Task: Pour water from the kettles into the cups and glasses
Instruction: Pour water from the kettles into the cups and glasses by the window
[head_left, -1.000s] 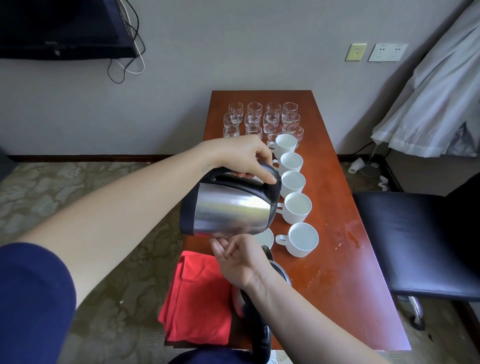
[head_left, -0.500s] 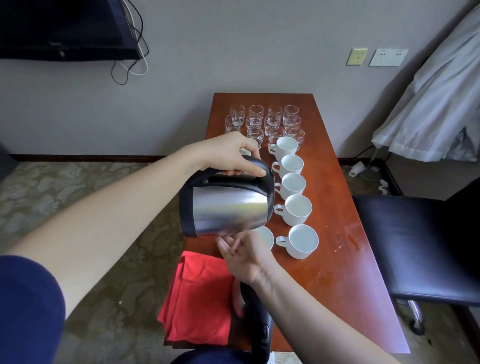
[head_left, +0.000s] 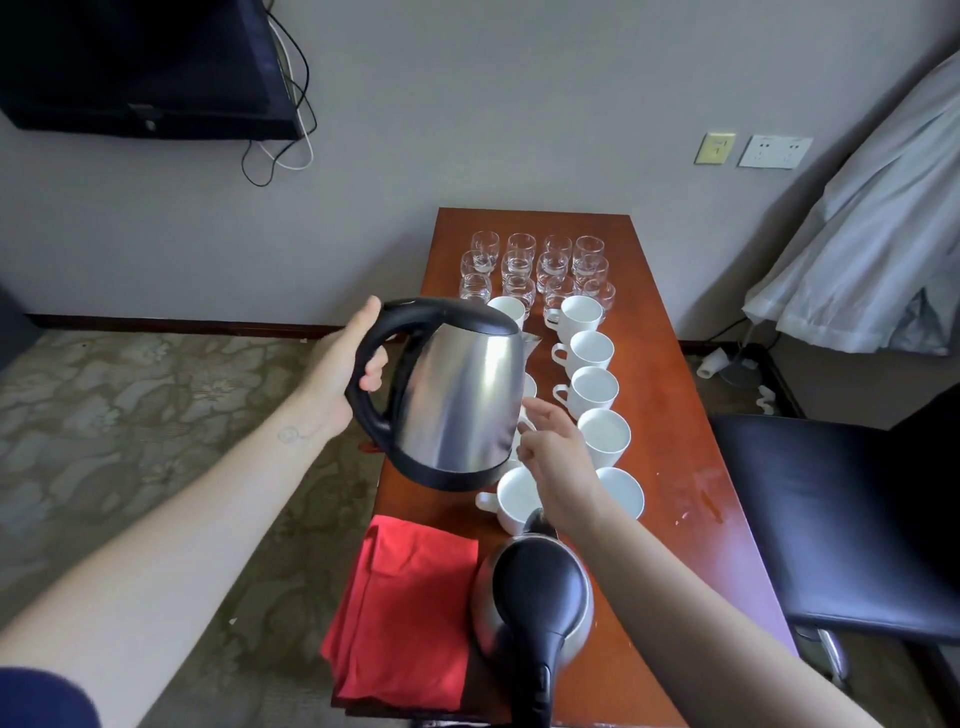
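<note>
Mid-frame, left hand fingers curl round the black-handled steel kettle; right hand, fingers loosely spread, holds nothing.

left hand gripping kettle, right hand open, fingers relaxed

a reddish wooden table stands end-on to a grey wall, a folded red cloth at its near left corner. we see a dark screen mounted high on the left, cables looping beneath it, and a yellowish switch plate beside a white socket on the right. pale fabric hangs at far right, beyond a black padded chair; patterned carpet covers the floor.
</note>
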